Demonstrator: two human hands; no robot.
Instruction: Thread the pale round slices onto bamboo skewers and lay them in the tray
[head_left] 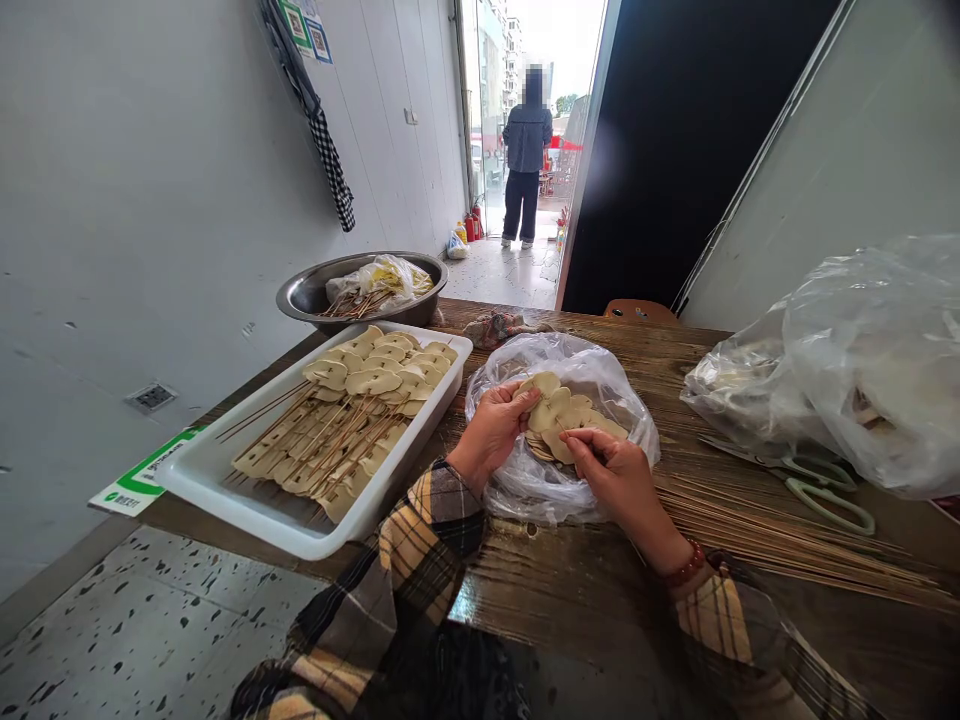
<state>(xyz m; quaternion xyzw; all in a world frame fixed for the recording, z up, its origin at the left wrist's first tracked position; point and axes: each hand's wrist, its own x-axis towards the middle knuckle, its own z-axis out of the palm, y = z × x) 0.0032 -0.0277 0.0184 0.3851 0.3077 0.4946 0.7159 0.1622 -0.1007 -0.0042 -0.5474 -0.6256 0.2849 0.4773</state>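
My left hand (495,428) is closed, thumb and fingers pinching pale, thin round food slices (551,405) that are threaded on a bamboo skewer. My right hand (611,470) is closed too, its fingertips pinched on the skewer, most of which is hidden by the hand. Both hands are over a clear plastic bag (510,372) that lies spread on the table with more loose slices (600,418) inside. What kind of food the slices are, I cannot tell. To the left, a white tray (199,470) holds many filled skewers (322,450) stacked in rows.
Bare bamboo skewers (772,535) lie on the wooden table (555,590) at the right, beside green-handled scissors (825,490) and a stuffed plastic bag (877,370). A metal basin (300,297) stands behind the tray, near a crumpled cloth (499,328). A person (527,150) stands at the doorway.
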